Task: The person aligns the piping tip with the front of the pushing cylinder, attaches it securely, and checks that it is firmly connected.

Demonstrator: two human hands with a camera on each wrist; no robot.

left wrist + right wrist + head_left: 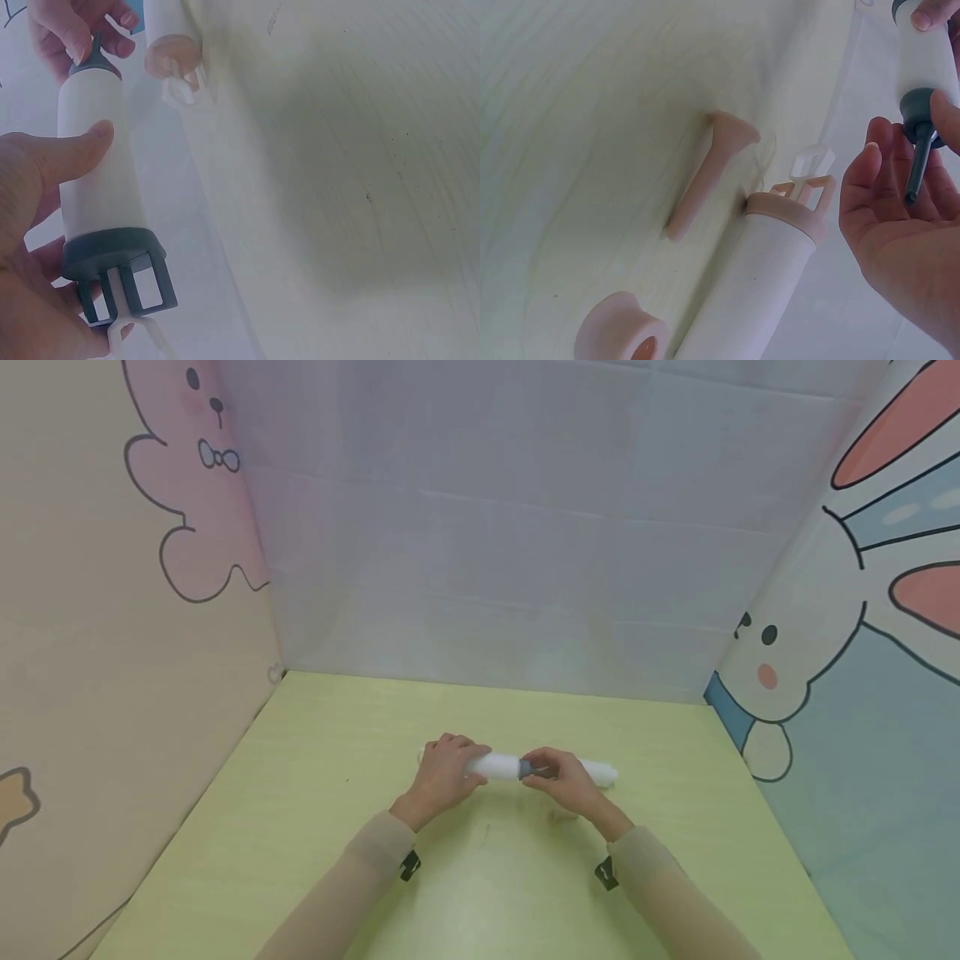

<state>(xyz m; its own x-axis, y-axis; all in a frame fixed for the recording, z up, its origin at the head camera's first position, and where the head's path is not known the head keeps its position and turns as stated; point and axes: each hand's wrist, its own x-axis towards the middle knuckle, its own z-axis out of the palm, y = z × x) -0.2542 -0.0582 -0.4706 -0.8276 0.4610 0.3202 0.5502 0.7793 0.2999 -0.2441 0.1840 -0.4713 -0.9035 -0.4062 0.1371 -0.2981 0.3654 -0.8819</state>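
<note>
Over the table, my left hand [442, 774] grips the white barrel of an icing syringe [97, 150], thumb along its side. Its dark grey-green end cap [112, 251] has open loop handles and points toward the lower part of the left wrist view. At the other end is a dark tapered nozzle [919, 161], whose collar sits against the barrel. My right hand [564, 783] pinches the nozzle near this collar with its fingertips. Beside the right hand lies a second white syringe [754, 281] with a pink cap and loop handles.
A loose pink nozzle [709, 172] lies on the table close to the second syringe, and a pink ring-shaped piece [604, 330] is near it. The pale yellow-green table [300, 827] is bordered by walls with cartoon animals; the back wall [487, 568] is plain.
</note>
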